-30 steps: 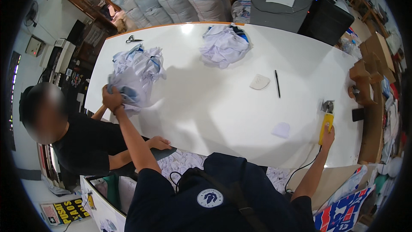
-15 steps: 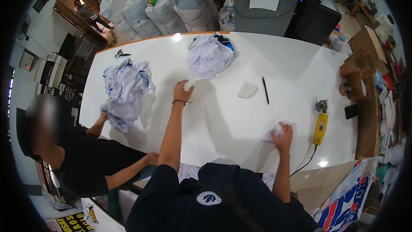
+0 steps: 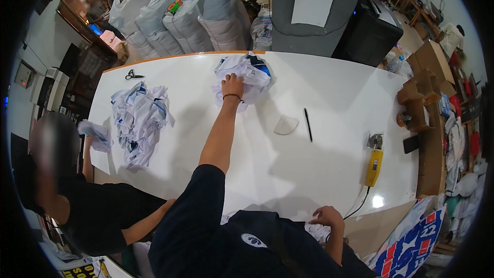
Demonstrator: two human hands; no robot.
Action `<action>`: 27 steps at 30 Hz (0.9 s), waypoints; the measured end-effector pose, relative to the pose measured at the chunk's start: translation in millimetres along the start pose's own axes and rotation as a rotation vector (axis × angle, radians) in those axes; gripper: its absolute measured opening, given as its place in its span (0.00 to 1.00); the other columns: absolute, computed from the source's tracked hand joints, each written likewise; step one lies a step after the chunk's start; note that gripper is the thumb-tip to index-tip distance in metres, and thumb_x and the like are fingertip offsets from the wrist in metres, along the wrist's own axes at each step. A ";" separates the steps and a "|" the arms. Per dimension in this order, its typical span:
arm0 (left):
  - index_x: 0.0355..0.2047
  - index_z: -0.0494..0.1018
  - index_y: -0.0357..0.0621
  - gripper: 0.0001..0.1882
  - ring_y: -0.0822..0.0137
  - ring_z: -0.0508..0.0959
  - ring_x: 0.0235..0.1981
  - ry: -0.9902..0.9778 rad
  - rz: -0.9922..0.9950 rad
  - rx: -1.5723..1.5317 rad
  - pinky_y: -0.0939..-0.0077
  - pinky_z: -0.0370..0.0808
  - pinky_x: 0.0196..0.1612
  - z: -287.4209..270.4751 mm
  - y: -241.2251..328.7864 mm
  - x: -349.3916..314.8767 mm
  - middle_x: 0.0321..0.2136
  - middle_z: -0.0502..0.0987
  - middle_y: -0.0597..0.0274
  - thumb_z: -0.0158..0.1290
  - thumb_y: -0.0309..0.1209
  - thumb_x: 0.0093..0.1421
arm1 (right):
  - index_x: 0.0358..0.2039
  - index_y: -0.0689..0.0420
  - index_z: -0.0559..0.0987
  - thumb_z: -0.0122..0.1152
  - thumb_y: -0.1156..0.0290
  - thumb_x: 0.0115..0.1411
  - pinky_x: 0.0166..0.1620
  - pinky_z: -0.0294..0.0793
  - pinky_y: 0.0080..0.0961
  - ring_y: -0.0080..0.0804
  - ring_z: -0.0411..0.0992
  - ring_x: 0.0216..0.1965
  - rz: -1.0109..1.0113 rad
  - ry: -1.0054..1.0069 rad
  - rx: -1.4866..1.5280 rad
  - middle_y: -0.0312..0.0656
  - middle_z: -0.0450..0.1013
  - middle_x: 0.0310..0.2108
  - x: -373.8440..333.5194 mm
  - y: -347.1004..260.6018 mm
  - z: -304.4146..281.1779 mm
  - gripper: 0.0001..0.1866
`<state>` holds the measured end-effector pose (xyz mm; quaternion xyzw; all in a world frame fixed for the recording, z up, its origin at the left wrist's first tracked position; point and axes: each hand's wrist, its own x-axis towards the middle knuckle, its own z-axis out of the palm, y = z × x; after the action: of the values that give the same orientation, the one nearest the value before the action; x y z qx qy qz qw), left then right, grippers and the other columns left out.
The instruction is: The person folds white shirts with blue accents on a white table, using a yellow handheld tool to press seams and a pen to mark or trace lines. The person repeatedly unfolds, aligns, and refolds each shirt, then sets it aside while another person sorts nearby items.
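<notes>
My left hand reaches to the far side of the white table, its fingers curled into a heap of white fabric pieces with blue and dark parts. Just past the table's front edge is my right hand, fingers loosely bent and apart, holding nothing I can see. White fabric shows below it, partly hidden by my body. A small pale fan-shaped template and a black pen lie mid-table. At the right is a yellow electric cutter with a black cord.
A co-worker at the left lifts a pale cloth piece beside a larger fabric pile. Black scissors lie at the far left. Stuffed white sacks stand behind the table, cardboard boxes at the right.
My left hand has moved forward onto the far fabric heap. My right hand has left the tabletop for the front edge, releasing its small white piece. The co-worker has lifted a piece leftward.
</notes>
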<state>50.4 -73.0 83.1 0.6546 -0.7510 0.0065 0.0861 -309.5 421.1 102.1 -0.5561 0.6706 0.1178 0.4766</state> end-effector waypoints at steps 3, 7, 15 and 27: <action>0.37 0.79 0.50 0.10 0.55 0.74 0.50 0.334 0.160 -0.247 0.57 0.72 0.48 -2.5 6.3 -14.8 0.42 0.78 0.63 0.56 0.26 0.54 | 0.41 0.57 0.82 0.75 0.59 0.47 0.37 0.76 0.32 0.39 0.77 0.30 -0.079 0.401 0.142 0.44 0.77 0.25 9.7 -17.8 -11.1 0.23; 0.31 0.74 0.45 0.08 0.55 0.77 0.38 0.456 0.515 -0.466 0.59 0.71 0.40 -43.9 45.4 -110.2 0.32 0.77 0.57 0.56 0.23 0.49 | 0.46 0.53 0.79 0.70 0.60 0.53 0.38 0.75 0.37 0.40 0.75 0.33 -0.186 0.589 0.190 0.44 0.74 0.30 25.9 -67.6 -49.5 0.21; 0.30 0.74 0.36 0.10 0.52 0.77 0.29 0.391 0.388 -0.882 0.62 0.72 0.33 -140.9 55.8 -298.5 0.28 0.77 0.53 0.61 0.18 0.45 | 0.57 0.50 0.74 0.73 0.68 0.47 0.54 0.72 0.39 0.46 0.67 0.54 -0.640 0.838 0.228 0.46 0.65 0.54 53.7 -200.1 -75.7 0.34; 0.31 0.77 0.29 0.18 0.63 0.76 0.27 0.541 0.029 -0.654 0.71 0.71 0.35 -339.3 -21.5 -297.1 0.26 0.79 0.51 0.50 0.37 0.66 | 0.26 0.63 0.72 0.76 0.63 0.50 0.38 0.72 0.29 0.36 0.75 0.30 -0.909 0.282 0.377 0.43 0.74 0.23 39.9 -217.4 -67.2 0.20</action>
<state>150.6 257.3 374.1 0.5569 -0.6731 -0.0592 0.4830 -154.2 272.7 187.2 -0.7064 0.4284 -0.3006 0.4766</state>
